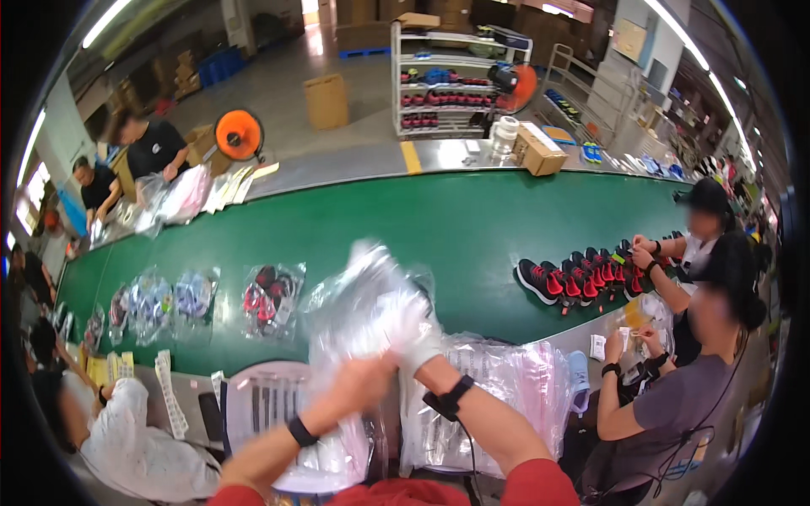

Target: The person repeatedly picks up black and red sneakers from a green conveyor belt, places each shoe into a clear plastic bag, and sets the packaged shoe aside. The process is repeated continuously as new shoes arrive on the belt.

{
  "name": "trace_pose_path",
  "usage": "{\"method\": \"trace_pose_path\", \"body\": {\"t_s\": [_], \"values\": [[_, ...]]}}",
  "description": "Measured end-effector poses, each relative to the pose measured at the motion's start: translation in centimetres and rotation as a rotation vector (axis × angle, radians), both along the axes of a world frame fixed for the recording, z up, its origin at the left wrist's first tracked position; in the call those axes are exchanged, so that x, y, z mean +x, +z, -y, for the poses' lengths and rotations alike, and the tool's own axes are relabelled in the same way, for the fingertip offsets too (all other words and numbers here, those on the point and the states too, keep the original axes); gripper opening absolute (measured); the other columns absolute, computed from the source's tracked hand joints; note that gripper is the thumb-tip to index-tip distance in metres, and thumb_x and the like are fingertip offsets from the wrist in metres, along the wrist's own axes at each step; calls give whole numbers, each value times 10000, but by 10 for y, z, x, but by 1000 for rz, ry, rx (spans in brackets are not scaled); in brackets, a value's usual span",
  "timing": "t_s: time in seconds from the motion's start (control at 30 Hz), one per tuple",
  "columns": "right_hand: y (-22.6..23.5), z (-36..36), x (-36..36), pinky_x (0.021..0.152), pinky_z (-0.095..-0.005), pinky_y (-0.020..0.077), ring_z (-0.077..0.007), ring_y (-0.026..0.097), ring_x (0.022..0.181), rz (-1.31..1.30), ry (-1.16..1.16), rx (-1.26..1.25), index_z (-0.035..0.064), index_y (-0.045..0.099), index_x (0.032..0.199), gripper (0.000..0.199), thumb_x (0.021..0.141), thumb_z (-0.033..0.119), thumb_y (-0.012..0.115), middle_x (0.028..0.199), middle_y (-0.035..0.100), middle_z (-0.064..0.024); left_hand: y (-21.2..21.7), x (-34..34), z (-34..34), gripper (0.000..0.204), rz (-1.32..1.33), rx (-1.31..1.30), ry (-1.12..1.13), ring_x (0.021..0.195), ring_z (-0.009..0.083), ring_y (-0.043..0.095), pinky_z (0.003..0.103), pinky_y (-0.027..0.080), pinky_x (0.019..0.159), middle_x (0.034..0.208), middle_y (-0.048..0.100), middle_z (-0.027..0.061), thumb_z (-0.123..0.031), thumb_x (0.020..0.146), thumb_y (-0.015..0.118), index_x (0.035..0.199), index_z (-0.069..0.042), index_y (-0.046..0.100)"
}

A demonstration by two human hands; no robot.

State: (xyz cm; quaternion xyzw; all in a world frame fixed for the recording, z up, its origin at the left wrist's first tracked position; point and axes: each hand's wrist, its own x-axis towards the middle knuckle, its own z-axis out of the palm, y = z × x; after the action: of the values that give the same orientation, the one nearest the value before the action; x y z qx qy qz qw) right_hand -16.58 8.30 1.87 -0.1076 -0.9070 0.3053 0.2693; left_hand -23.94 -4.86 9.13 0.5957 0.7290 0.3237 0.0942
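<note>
Both hands are raised over the near edge of the green conveyor belt (439,228), working a crumpled clear plastic bag (371,295) that is smeared by motion blur. The left hand (363,379) is closed on the bag's lower part. The right hand (418,333) is wrapped in the film, so its fingers cannot be made out and how far it is closed cannot be told. Whether the bag holds anything is hidden by the blur. Below the hands lie stacks of flat clear plastic bags (498,388), partly covered by the forearms. On the belt to the left lies a bagged pair of red and black shoes (268,299); toward the right edge stands a row of unbagged red and black shoes (574,282), its far end hidden by a co-worker's arms.
</note>
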Motion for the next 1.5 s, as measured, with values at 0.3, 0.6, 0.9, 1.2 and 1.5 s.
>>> {"method": "trace_pose_path", "body": {"t_s": [0.3,0.6,0.9,1.2,1.5], "values": [[88,15,-71,618,-418,479,-277,620,711,546,132,451,86,644,889,190,761,201,562,751,628,-122,82,-67,-7,144,246,102,170,635,164,543,312,429,583,697,591,91,-129,837,565,804,4,608],[18,39,-145,757,-446,473,-322,618,821,68,-222,277,32,661,897,278,723,220,550,927,637,-168,50,-147,-6,230,438,351,338,731,137,563,279,454,676,882,610,51,-225,874,597,988,-27,573],[197,-31,11,605,-355,480,-256,625,689,437,389,-291,40,623,842,268,806,295,549,743,634,-135,65,-99,-15,324,1298,441,302,904,151,599,289,499,769,1026,606,68,-282,928,504,1135,-37,552],[215,1,117,704,-406,470,-312,609,767,819,656,-190,54,622,856,284,781,324,578,791,620,-167,77,-51,-11,175,1453,260,164,752,136,628,284,532,661,894,631,42,-174,908,540,1024,-49,578],[354,-25,17,658,-398,486,-337,625,729,350,245,186,2,638,791,322,772,320,594,762,633,-198,109,1,-32,185,1441,459,59,856,153,609,270,499,746,962,607,70,-148,909,493,1026,-18,554]]}}
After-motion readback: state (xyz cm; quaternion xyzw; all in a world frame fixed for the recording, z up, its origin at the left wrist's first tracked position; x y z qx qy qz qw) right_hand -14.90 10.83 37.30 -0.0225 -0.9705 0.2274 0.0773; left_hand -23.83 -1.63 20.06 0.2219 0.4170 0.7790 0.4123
